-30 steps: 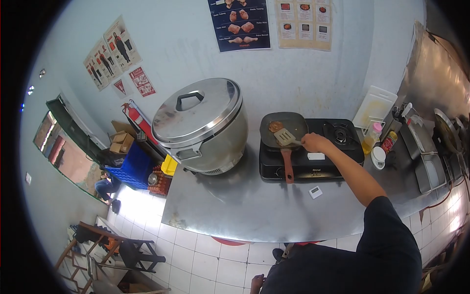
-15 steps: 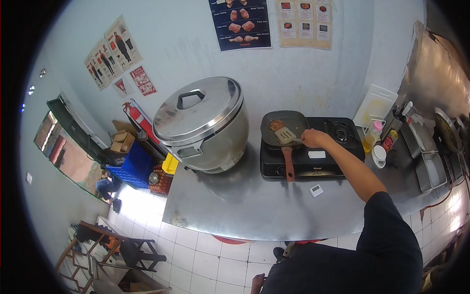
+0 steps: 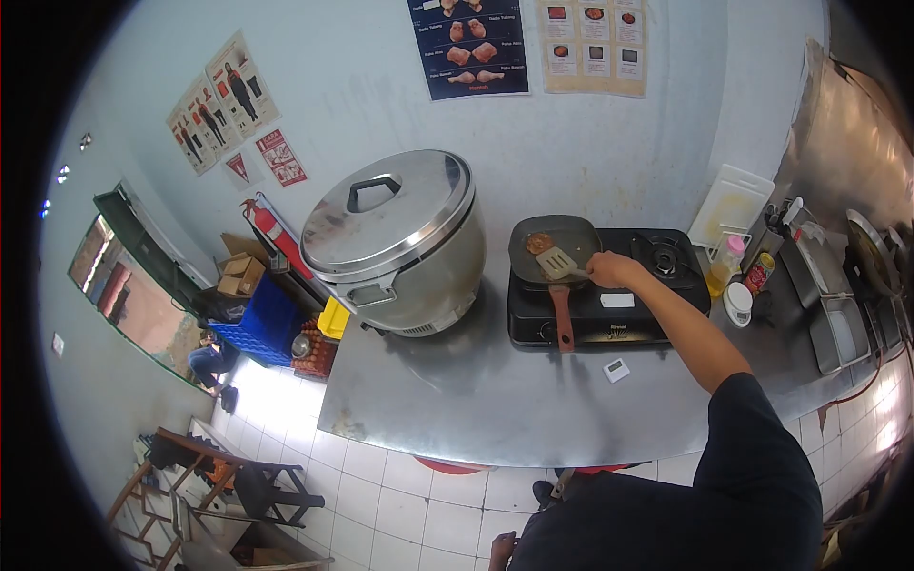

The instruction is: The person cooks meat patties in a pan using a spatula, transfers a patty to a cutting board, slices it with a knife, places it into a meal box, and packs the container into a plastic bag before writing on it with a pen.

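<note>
My right hand [image 3: 609,270] is closed round the handle of a slotted spatula [image 3: 556,264]. The spatula's blade rests in a dark square frying pan [image 3: 577,230], by a flat brown piece of food [image 3: 539,244]. The pan sits on the left burner of a black two-burner gas stove [image 3: 657,319], its reddish-brown handle [image 3: 564,322] pointing toward me. Low in the view, beside my dark clothing, hangs my left hand [image 3: 503,546], away from the counter. Its fingers are too small and partly hidden to make out.
A large lidded metal rice cooker [image 3: 395,247] stands left of the stove. A small white timer [image 3: 616,370] lies on the steel counter [image 3: 457,409]. To the right are a pink-capped oil bottle [image 3: 726,262], a white scale [image 3: 738,305] and metal trays [image 3: 838,333]. Someone sits by the doorway [image 3: 209,360].
The whole view has shifted very slightly. My right hand and the spatula stay in almost the same place in the pan.
</note>
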Tool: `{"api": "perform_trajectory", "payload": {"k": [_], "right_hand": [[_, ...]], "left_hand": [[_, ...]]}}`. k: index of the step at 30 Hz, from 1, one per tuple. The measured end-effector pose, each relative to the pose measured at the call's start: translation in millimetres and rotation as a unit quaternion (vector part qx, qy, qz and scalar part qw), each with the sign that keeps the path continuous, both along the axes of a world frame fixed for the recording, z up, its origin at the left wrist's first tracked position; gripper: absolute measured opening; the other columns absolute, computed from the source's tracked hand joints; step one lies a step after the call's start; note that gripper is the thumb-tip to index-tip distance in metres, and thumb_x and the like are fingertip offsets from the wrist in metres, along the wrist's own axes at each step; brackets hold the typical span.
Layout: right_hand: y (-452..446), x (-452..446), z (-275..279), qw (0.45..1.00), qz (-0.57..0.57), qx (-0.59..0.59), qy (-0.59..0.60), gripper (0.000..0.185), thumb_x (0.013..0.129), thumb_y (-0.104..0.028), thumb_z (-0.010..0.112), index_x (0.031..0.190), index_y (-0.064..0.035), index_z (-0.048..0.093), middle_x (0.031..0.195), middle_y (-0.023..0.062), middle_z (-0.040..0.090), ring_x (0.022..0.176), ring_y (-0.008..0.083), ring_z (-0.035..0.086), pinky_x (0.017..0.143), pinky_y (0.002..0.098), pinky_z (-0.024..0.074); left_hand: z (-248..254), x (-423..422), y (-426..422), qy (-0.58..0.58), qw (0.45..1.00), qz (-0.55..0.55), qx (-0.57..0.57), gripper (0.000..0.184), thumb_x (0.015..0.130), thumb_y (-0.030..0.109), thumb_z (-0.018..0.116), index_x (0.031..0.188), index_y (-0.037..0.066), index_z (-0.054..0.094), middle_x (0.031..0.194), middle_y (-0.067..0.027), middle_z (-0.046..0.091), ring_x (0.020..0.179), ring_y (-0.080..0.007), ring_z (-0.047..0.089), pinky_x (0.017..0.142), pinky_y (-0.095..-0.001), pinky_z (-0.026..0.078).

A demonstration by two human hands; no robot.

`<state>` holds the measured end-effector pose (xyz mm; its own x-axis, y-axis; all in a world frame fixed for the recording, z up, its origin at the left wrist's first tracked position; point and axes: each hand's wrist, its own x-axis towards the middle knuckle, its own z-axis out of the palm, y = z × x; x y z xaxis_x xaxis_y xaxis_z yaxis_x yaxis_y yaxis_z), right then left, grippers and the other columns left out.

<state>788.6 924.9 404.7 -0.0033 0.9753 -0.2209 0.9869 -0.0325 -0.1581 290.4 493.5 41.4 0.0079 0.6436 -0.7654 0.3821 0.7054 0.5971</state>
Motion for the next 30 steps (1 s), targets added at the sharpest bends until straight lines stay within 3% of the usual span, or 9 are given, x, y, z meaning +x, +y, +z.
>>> {"api": "perform_trajectory", "payload": {"k": [3, 9, 12, 15, 18, 21, 24, 27, 30], "right_hand": [[3.0, 1.7, -5.3, 1.000, -0.022, -0.017, 0.009, 0.031, 0.084, -0.016, 0.052, 0.107, -0.0088, 0.070, 0.105, 0.0182, 0.068, 0.099, 0.0362, 0.065, 0.088, 0.0432, 0.0511], [-4.2, -1.7, 2.2, 1.000, -0.012, 0.005, 0.024, 0.030, 0.084, -0.016, 0.052, 0.107, -0.0076, 0.070, 0.104, 0.0185, 0.068, 0.098, 0.0360, 0.065, 0.087, 0.0427, 0.0513], [-3.8, -0.7, -0.1, 1.000, 0.001, 0.018, 0.011, 0.030, 0.084, -0.016, 0.052, 0.106, -0.0072, 0.070, 0.102, 0.0188, 0.069, 0.094, 0.0350, 0.067, 0.084, 0.0422, 0.0526], [-7.0, -4.2, 6.9, 1.000, -0.014, -0.002, 0.020, 0.032, 0.083, -0.015, 0.051, 0.107, -0.0075, 0.070, 0.101, 0.0191, 0.069, 0.088, 0.0341, 0.068, 0.081, 0.0418, 0.0539], [-9.3, -5.6, 10.7, 1.000, -0.005, 0.001, 0.013, 0.033, 0.083, -0.014, 0.050, 0.109, -0.0076, 0.070, 0.099, 0.0192, 0.069, 0.085, 0.0333, 0.069, 0.077, 0.0412, 0.0549], [-12.1, -6.8, 11.8, 0.998, -0.033, -0.002, 0.044, 0.034, 0.083, -0.015, 0.050, 0.110, -0.0081, 0.069, 0.098, 0.0192, 0.069, 0.084, 0.0332, 0.069, 0.077, 0.0407, 0.0551], [-8.3, -4.2, 7.1, 0.999, -0.013, -0.002, 0.035, 0.029, 0.084, -0.012, 0.051, 0.105, -0.0063, 0.070, 0.106, 0.0200, 0.067, 0.098, 0.0374, 0.065, 0.086, 0.0444, 0.0520], [-13.2, -9.6, 15.6, 0.999, -0.035, -0.015, 0.037, 0.030, 0.084, -0.011, 0.051, 0.105, -0.0070, 0.070, 0.106, 0.0198, 0.067, 0.099, 0.0373, 0.065, 0.086, 0.0442, 0.0521], [-10.5, -3.4, 10.4, 0.999, -0.011, -0.009, 0.037, 0.037, 0.083, -0.014, 0.049, 0.115, -0.0088, 0.067, 0.091, 0.0178, 0.070, 0.069, 0.0296, 0.070, 0.060, 0.0390, 0.0570]], "left_hand": [[1.6, -0.4, 0.4, 0.020, 0.999, -0.033, 0.011, 0.045, 0.088, 0.030, 0.060, 0.107, -0.010, 0.062, 0.091, -0.0174, 0.071, 0.075, -0.0224, 0.067, 0.067, -0.0321, 0.053], [10.9, 4.3, -0.4, 0.000, 1.000, 0.020, -0.007, 0.045, 0.089, 0.030, 0.059, 0.111, -0.010, 0.061, 0.093, -0.0175, 0.071, 0.077, -0.0229, 0.067, 0.068, -0.0323, 0.054], [33.4, 11.6, 4.2, 0.032, 0.998, 0.007, -0.055, 0.047, 0.090, 0.034, 0.055, 0.110, -0.008, 0.063, 0.106, -0.0202, 0.068, 0.103, -0.0294, 0.064, 0.091, -0.0353, 0.048], [-3.9, -1.7, -2.4, 0.000, 0.999, -0.040, 0.027, 0.045, 0.089, 0.029, 0.060, 0.113, -0.010, 0.059, 0.093, -0.0181, 0.070, 0.077, -0.0222, 0.068, 0.066, -0.0325, 0.054], [0.7, 1.6, -2.8, 0.008, 1.000, -0.006, 0.014, 0.044, 0.089, 0.029, 0.060, 0.112, -0.009, 0.059, 0.091, -0.0179, 0.070, 0.076, -0.0224, 0.068, 0.066, -0.0322, 0.054], [28.6, 12.2, 2.5, 0.041, 0.998, -0.009, -0.050, 0.045, 0.092, 0.033, 0.052, 0.113, -0.005, 0.062, 0.110, -0.0201, 0.067, 0.108, -0.0299, 0.062, 0.094, -0.0358, 0.047], [-7.7, -0.2, -5.1, 0.005, 1.000, -0.013, 0.022, 0.045, 0.089, 0.029, 0.061, 0.112, -0.009, 0.058, 0.090, -0.0178, 0.071, 0.076, -0.0230, 0.068, 0.065, -0.0326, 0.054], [-13.2, -0.6, -5.9, -0.001, 1.000, 0.011, -0.009, 0.045, 0.089, 0.029, 0.061, 0.112, -0.009, 0.058, 0.090, -0.0182, 0.071, 0.077, -0.0236, 0.068, 0.066, -0.0334, 0.055], [2.0, 4.9, -6.2, 0.038, 0.999, -0.029, -0.009, 0.047, 0.092, 0.034, 0.052, 0.113, -0.007, 0.061, 0.104, -0.0206, 0.069, 0.102, -0.0295, 0.064, 0.090, -0.0358, 0.048]]}}
